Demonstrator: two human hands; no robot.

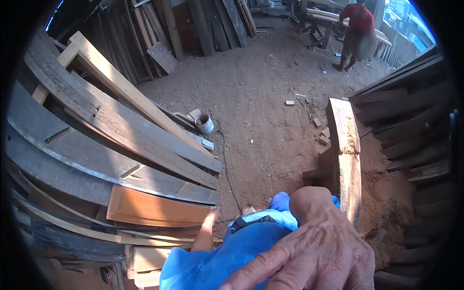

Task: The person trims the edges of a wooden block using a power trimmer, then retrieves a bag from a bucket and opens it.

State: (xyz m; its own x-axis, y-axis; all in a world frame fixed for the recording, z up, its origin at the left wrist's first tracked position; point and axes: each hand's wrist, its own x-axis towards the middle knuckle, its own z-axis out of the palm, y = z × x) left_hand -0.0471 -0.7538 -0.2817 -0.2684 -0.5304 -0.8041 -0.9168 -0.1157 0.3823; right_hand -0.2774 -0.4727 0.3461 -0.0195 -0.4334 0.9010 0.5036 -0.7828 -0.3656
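My right hand (328, 241) is raised close to the camera at the lower right, its back towards me. Its fingers stretch to the lower left, spread apart, and the tips run out of the picture. I see nothing held in it. Just beyond the wrist stands a thick, rough-edged wooden plank (349, 179); I cannot make out any contact. At the left, my left hand (211, 215) hangs low below a blue sleeve, near the end of an orange-brown wooden panel (150, 205). Its fingers are too small to read. Blue clothing (232, 253) fills the lower middle.
Long boards (135, 140) are stacked along the left. A white bucket (204, 123) and a dark cable (225, 164) lie on the dirt floor (251, 96). Wood offcuts (317, 123) and sawdust (386, 203) are at the right. A person in red (358, 24) stands at far timber.
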